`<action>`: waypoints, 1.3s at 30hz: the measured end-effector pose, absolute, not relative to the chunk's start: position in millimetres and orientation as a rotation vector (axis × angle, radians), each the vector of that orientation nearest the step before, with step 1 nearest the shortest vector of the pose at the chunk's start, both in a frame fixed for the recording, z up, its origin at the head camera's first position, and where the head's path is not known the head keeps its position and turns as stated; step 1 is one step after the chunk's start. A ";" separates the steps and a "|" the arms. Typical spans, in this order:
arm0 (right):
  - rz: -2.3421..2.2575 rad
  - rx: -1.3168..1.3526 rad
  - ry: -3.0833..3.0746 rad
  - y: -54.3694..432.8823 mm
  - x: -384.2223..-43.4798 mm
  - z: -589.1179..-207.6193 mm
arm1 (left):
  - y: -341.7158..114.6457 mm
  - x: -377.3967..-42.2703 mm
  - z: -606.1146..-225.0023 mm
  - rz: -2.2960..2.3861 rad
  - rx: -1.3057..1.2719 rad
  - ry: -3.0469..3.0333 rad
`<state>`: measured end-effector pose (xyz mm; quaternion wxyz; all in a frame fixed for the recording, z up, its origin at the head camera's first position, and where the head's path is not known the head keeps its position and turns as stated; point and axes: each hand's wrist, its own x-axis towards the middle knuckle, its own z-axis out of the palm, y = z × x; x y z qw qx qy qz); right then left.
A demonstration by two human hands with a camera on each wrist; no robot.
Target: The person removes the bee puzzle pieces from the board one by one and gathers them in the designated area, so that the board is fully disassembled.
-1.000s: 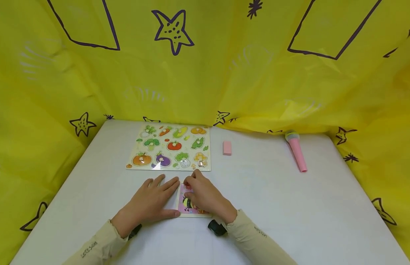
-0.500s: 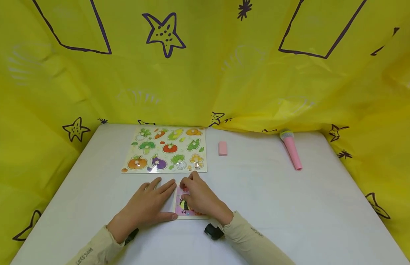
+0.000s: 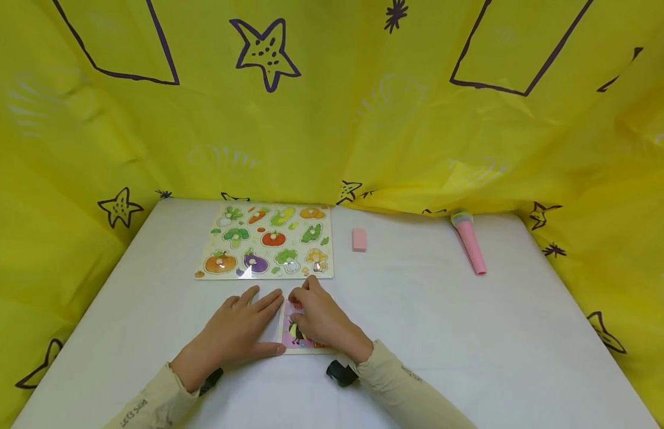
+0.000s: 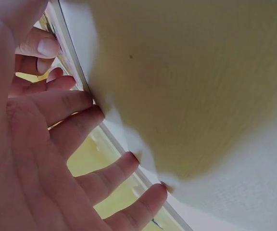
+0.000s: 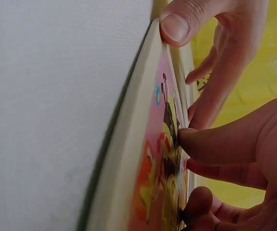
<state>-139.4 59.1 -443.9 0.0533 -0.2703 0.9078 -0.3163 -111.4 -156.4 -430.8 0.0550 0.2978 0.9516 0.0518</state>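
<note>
A small bee picture puzzle [image 3: 289, 338], pink with a pale wooden frame, lies flat on the white table. My left hand [image 3: 238, 328] rests at its left side with fingers spread and straight, the thumb on the near left corner. Over the puzzle's right part sits my right hand [image 3: 326, 322], covering much of the picture. In the right wrist view, my right thumb [image 5: 210, 144] and bent fingertips touch the bee picture [image 5: 169, 159]; I cannot tell whether they pinch a piece.
Just beyond the hands lies a vegetable peg puzzle [image 3: 264, 241]. A pink eraser-like block [image 3: 359, 240] is right of it, and a pink toy microphone [image 3: 470, 244] lies farther right. A yellow patterned curtain [image 3: 321, 131] stands along the back and sides.
The whole head view has shifted slightly, so everything appears a little further left. Both hands keep nearly the same places on the bee puzzle.
</note>
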 end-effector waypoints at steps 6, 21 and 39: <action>-0.998 -0.811 2.745 57.5 -140.6 -444.4 | -157.0 -112.7 -431.6 0.146 0.885 2.885; -1.200 -0.787 2.778 59.3 -140.1 -451.4 | -153.9 -111.7 -428.0 0.181 0.833 2.862; -1.404 -0.781 2.703 66.9 -139.8 -454.4 | -153.8 -110.3 -428.4 0.173 0.845 2.877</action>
